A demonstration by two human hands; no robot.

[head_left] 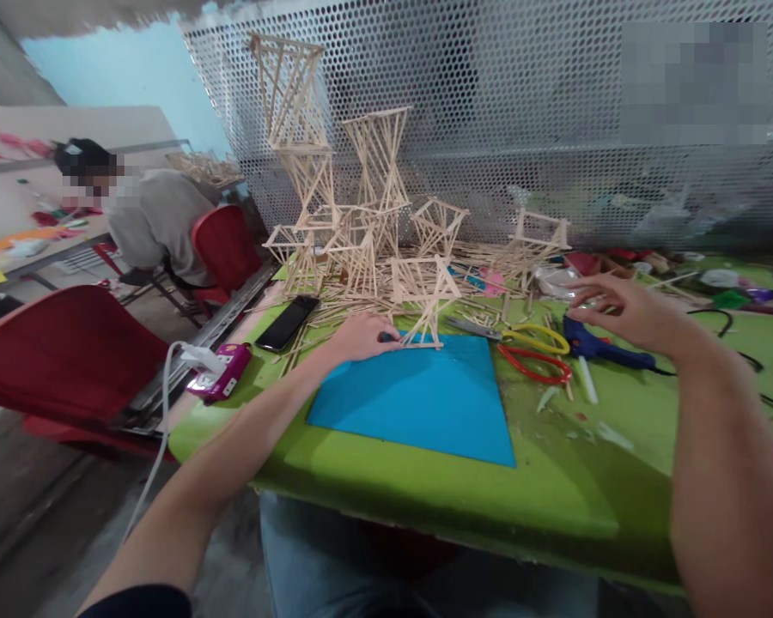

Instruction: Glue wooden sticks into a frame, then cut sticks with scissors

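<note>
Pinching a small wooden-stick frame [429,311] by one base corner with left hand [362,336], at blue sheet's [418,399] twelve o'clock edge; right hand [626,311] loosely spread near glue gun [609,350], at two o'clock. Probably light, stiff, fragile-jointed; best held by base sticks.

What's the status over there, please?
Left hand at the base of a small stick frame standing on a blue sheet. Right hand open near a blue glue gun. Possibly in the way: scissors, between the hands.
</note>
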